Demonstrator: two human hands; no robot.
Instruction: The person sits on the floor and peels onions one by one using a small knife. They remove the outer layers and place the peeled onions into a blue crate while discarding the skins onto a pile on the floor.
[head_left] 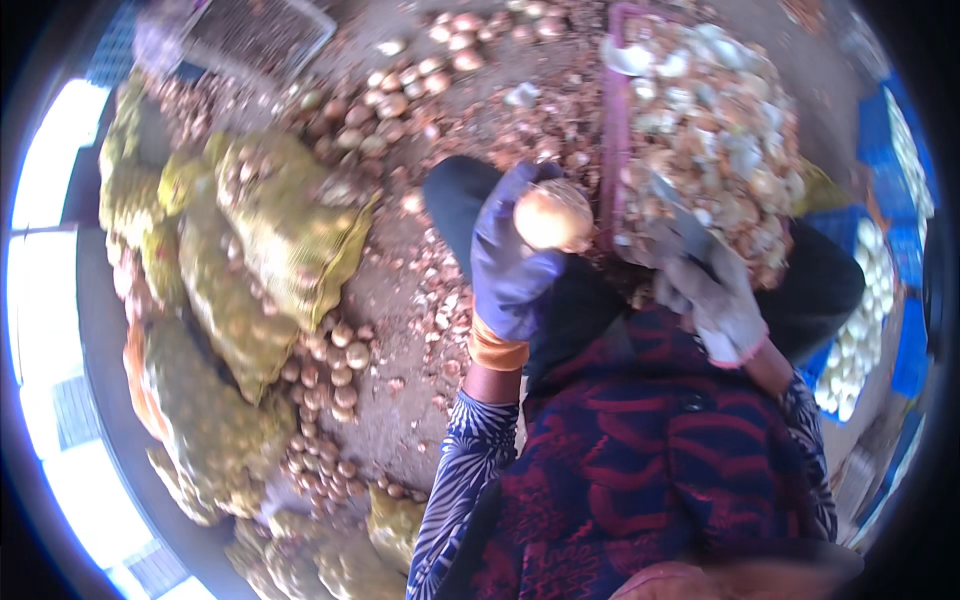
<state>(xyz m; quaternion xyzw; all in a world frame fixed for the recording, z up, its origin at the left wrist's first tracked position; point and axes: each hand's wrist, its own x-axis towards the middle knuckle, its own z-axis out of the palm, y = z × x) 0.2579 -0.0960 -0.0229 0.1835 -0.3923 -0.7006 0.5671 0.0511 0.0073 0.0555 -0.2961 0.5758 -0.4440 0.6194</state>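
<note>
My left hand (pixel 508 275), in a purple-blue glove with an orange cuff, is closed round a pale brown onion (pixel 556 216) above my lap. The onion's near side is partly covered by the thumb. In a whitish glove, my right hand (pixel 712 300) grips a knife (pixel 682 212), whose blade points up and left, apart from the onion. The knife's handle is hidden in the fingers. Just beyond that hand stands a pink crate (pixel 614 130) heaped with onion skins (pixel 715 150) and pale onion pieces.
Yellow mesh sacks of onions (pixel 285 210) line the left side. Loose onions (pixel 335 370) lie beside them, with more onions (pixel 390 100) farther off amid scattered skins. At the right are blue crates (pixel 880 140) and peeled white onions (pixel 858 320). A grey crate (pixel 255 40) sits far left.
</note>
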